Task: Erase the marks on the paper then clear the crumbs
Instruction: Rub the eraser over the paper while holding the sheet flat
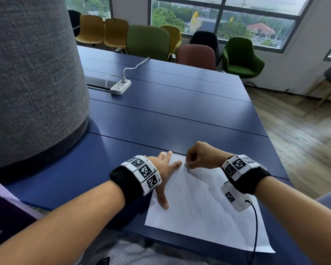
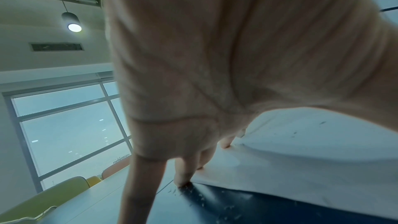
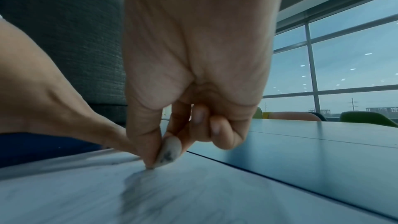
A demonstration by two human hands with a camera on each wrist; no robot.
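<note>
A white sheet of paper (image 1: 203, 203) with faint pencil marks lies on the blue table (image 1: 161, 115) near its front edge. My left hand (image 1: 165, 169) lies flat with spread fingers on the paper's far left corner and holds it down. My right hand (image 1: 191, 163) pinches a small smudged white eraser (image 3: 169, 152) between thumb and forefinger, and the eraser's tip touches the paper near its far edge. Grey streaks show on the paper (image 3: 137, 190) under the eraser. Small eraser crumbs (image 2: 202, 198) lie scattered on the table beside the paper's edge.
A large grey fabric-covered column (image 1: 33, 77) stands on the left of the table. A white power strip (image 1: 120, 87) with its cable sits further back. Coloured chairs (image 1: 147, 42) line the table's far side under the windows. Wooden floor lies to the right.
</note>
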